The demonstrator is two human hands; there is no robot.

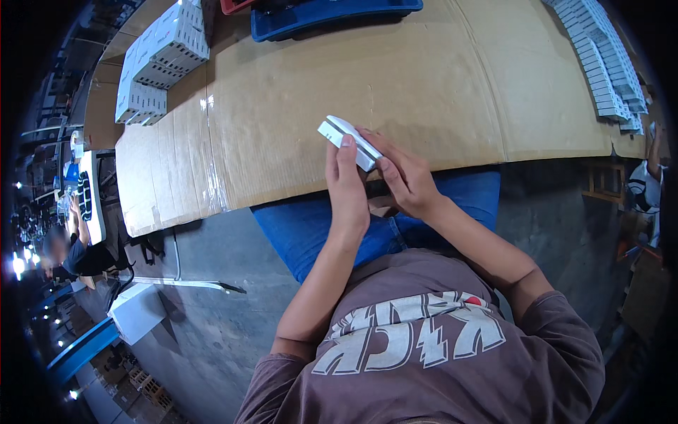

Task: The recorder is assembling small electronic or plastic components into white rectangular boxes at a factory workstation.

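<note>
Being held, centre of frame: one slim, white, dark-banded rectangular item (363, 153), clamped by the fingers of the bare left hand (346, 185) and, at its lower end, the bare right hand (411, 180), close handling seemingly underway, a steady two-handed grip probably needed next.

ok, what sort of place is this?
Probably a workshop or warehouse work floor: stacks of small white boxes stand on both sides of a cardboard-covered table, a blue tray sits toward its far edge, and another person is at work surface off left.
</note>
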